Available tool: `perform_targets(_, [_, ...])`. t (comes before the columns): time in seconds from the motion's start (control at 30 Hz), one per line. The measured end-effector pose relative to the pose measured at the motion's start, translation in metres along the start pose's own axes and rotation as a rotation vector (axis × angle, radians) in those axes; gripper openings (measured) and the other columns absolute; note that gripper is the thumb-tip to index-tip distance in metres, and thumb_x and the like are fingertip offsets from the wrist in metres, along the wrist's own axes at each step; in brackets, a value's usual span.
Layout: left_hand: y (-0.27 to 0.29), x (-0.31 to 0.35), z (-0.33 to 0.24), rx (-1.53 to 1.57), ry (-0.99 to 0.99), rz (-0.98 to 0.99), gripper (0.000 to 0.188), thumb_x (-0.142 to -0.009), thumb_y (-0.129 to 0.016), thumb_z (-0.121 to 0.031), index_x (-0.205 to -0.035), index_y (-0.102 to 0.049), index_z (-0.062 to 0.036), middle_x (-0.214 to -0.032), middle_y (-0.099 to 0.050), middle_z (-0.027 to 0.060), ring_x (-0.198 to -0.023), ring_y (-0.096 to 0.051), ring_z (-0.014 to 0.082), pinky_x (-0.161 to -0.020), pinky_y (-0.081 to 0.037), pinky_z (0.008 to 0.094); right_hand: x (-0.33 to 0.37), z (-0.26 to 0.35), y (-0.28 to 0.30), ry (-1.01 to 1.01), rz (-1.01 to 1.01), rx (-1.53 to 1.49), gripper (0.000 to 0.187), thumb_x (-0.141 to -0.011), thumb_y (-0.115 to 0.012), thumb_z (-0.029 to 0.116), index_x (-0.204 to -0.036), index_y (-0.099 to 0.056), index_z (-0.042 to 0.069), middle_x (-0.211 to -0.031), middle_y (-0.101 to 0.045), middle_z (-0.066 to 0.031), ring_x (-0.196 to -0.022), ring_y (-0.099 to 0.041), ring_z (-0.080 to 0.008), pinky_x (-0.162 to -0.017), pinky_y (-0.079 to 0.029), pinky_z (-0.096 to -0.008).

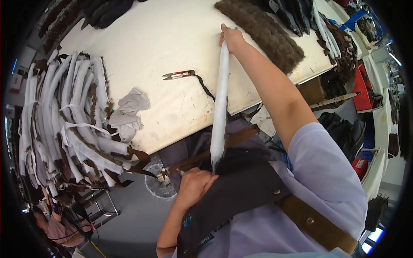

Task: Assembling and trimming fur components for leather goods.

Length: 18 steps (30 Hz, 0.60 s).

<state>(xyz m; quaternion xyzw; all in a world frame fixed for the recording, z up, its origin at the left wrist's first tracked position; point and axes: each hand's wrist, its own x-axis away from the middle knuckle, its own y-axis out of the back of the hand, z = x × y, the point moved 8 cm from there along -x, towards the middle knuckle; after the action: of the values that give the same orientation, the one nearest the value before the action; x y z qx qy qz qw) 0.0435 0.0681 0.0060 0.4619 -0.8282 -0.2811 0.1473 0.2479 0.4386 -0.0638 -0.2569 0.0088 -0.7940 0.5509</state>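
A long white padded strip (220, 99) is stretched between my two hands, running from over the table down to my apron. My right hand (232, 39) is closed around its far end, above the cream table (142, 51). Close to my body, my left hand (195, 187) is closed at the near end, where the strip narrows to a dark tip. Left of the strip, thread snips (178, 75) with a black cord lie on the table. A brown fur piece (266, 34) lies just beyond my right forearm.
Bundled white strips with brown edges (71, 107) hang over the table's left side, beside crumpled pale grey gloves (129, 114). Below the table edge stands a clear waste bin (159, 185). Dark pieces (292, 15) lie at the far right. Another person (64, 228) is at lower left.
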Motion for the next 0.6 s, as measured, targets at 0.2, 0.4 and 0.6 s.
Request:
perform_targets(0.2, [0.084,-0.013,-0.040,-0.024,-0.247,-0.535,0.023,-0.074,-0.063,-0.011,-0.059,-0.050,0.0015,-0.073,-0.057,0.0147,-0.074,-0.056,0.0334,-0.074,-0.044,0.0393,-0.009,-0.007,-0.006,-0.045,0.266,-0.124,0.022,-0.090,-0.055,0.022,-0.078,-0.051,0.003,-0.061,-0.045,-0.0019,-0.050,-0.042,-0.0136,-0.047,-0.041,-0.0307])
perform_targets(0.4, [0.128,-0.077,-0.093,0.325,-0.452,-0.541,0.055,-0.093,-0.038,-0.041,-0.073,-0.059,0.0052,-0.080,-0.058,0.0168,-0.053,-0.049,0.0132,-0.081,-0.043,0.0395,0.020,-0.008,-0.030,-0.084,0.093,0.077,0.021,-0.093,-0.046,0.020,-0.097,-0.049,-0.001,-0.070,-0.048,-0.0083,-0.059,-0.048,-0.0220,-0.056,-0.047,-0.0361])
perform_targets(0.6, [0.128,-0.088,-0.106,0.591,-0.623,-0.567,0.042,-0.095,-0.036,-0.025,-0.059,-0.039,-0.0058,-0.059,-0.043,0.0072,-0.057,-0.038,0.0182,-0.067,-0.039,0.0377,-0.133,0.023,0.069,0.590,0.218,0.639,0.034,-0.091,-0.048,0.030,-0.110,-0.051,0.001,-0.110,-0.054,-0.0127,-0.101,-0.053,-0.0289,-0.082,-0.046,-0.0452])
